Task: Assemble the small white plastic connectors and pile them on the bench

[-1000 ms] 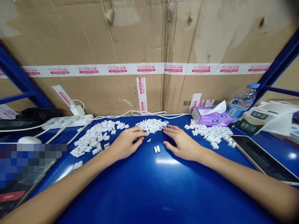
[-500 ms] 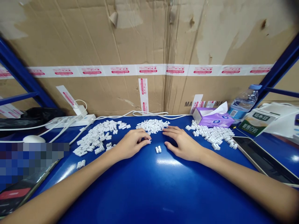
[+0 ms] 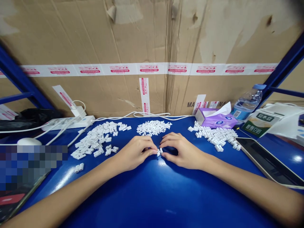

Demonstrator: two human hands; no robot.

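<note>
A small white wire connector (image 3: 158,152) rests on the blue table between my hands. My left hand (image 3: 140,152) has its thumb and index finger pinched at the connector's left end, on a tiny white piece mostly hidden by the fingertips. From the other side, my right hand (image 3: 181,151) curls round the connector, thumb and fingertips against its right end. Just beyond the hands lies a heap of tiny white plastic pieces (image 3: 154,127). White connector housings (image 3: 95,139) are piled at the left, and more white connectors (image 3: 216,136) at the right.
Two connectors (image 3: 79,167) lie apart at the left. Behind are a power strip (image 3: 87,121) with white cables and a cardboard wall (image 3: 118,95). At the right stand a purple tissue pack (image 3: 217,121), a bottle (image 3: 247,103), a carton (image 3: 261,123) and a phone (image 3: 268,160).
My left hand has moved right and nearer with the tiny white piece, reaching the connector. My right hand has drawn nearer, its fingers closing round the connector's other end.
</note>
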